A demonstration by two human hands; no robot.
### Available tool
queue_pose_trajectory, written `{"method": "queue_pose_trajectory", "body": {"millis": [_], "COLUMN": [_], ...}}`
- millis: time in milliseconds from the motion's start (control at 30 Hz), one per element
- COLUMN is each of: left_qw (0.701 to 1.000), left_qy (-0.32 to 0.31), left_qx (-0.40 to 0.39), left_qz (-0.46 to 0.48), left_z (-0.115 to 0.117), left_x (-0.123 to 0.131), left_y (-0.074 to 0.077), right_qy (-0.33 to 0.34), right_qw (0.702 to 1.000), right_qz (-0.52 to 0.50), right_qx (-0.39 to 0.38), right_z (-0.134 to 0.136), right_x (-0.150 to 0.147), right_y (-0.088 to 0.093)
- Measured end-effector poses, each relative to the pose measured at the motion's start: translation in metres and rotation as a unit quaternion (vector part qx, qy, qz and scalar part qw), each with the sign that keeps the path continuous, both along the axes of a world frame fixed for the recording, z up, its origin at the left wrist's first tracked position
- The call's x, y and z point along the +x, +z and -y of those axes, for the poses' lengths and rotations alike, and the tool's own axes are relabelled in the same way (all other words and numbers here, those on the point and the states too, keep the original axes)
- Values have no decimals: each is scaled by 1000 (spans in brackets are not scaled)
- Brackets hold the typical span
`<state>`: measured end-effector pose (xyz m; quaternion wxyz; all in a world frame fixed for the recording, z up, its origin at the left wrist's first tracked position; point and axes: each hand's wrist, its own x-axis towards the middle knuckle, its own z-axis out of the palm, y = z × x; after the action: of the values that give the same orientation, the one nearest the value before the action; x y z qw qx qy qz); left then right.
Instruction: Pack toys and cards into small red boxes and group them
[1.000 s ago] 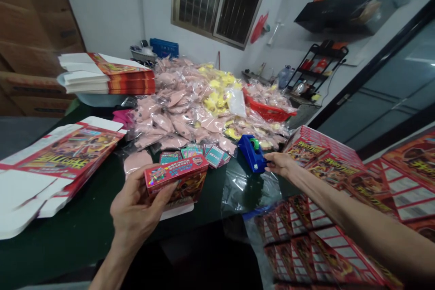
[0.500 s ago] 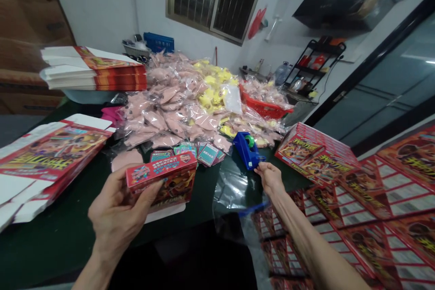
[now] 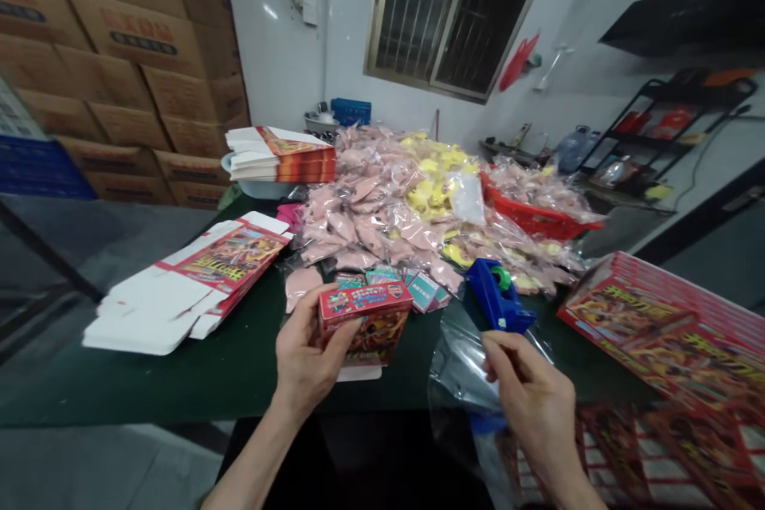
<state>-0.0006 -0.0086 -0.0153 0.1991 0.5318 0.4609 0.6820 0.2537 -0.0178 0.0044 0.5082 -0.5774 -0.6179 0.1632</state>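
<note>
The left hand (image 3: 304, 355) is curled closed around a small red printed box (image 3: 366, 324), its thumb across the box's front, its forearm cut off by the lower edge of the view. The right hand (image 3: 531, 390) is pinched shut on the edge of a clear plastic bag (image 3: 460, 370), though its fingers hide the exact grip. A blue tape dispenser (image 3: 496, 295) sits just beyond those fingers. Past the box lie heaped pink plastic-wrapped packets (image 3: 364, 227), their contents hard to make out.
</note>
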Motion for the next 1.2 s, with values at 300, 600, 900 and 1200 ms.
{"method": "queue_pose_trajectory", "body": {"millis": [300,600,900,1200], "left_qw": [1000,997,939,924], "left_qy": [4,26,-44,-72], "left_qx": [17,59,132,86], "left_qz": [8,-39,-314,-367], "left_z": [0,-2,-3,-9], "left_x": [2,-1,-27,-33], "left_y": [-3,-13,21,45], "right_qy": [197,167,119,128], "right_qw": [919,908,935,938], "right_qz": [-340,-375,-328,-282], "right_qx": [-41,-78,-62,-156], "right_z": [8,4,-2,-9], "right_x": [-120,-144,-149,-145], "right_y": [50,40,37,-29]}}
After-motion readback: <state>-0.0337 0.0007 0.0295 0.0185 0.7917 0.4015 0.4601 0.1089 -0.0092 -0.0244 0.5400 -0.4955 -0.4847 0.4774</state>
